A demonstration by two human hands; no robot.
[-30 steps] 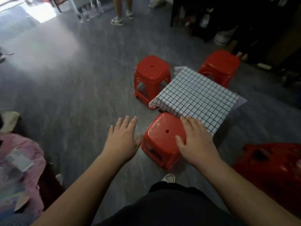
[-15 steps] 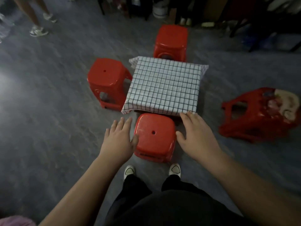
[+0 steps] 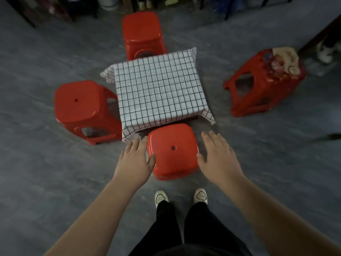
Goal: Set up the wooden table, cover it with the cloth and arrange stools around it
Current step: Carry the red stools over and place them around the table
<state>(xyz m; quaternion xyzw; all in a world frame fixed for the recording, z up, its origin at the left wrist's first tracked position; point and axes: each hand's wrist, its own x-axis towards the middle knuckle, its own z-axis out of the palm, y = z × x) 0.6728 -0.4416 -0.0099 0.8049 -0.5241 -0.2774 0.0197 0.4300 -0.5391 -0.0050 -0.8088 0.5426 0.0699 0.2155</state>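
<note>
A low table hidden under a white cloth with a black grid (image 3: 158,91) stands on the grey floor. Red plastic stools stand at its far side (image 3: 141,31), its left side (image 3: 79,102) and its near side (image 3: 173,150). My left hand (image 3: 135,159) hovers at the left edge of the near stool, thumb at its rim, fingers spread. To the right of that stool my right hand (image 3: 219,159) is open, palm down. Neither hand holds anything. A fourth red stool (image 3: 258,87) stands apart to the right, tilted, with a crumpled cloth on its seat.
My white shoes (image 3: 181,197) stand just behind the near stool. Dark furniture legs and clutter (image 3: 110,4) line the far wall. Another person's shoe (image 3: 324,52) shows at the right edge. Grey floor surrounds the table.
The view has swung round and come closer, so the table sits squarer in front of me. My right hand has come off the near stool and now hovers beside it.
</note>
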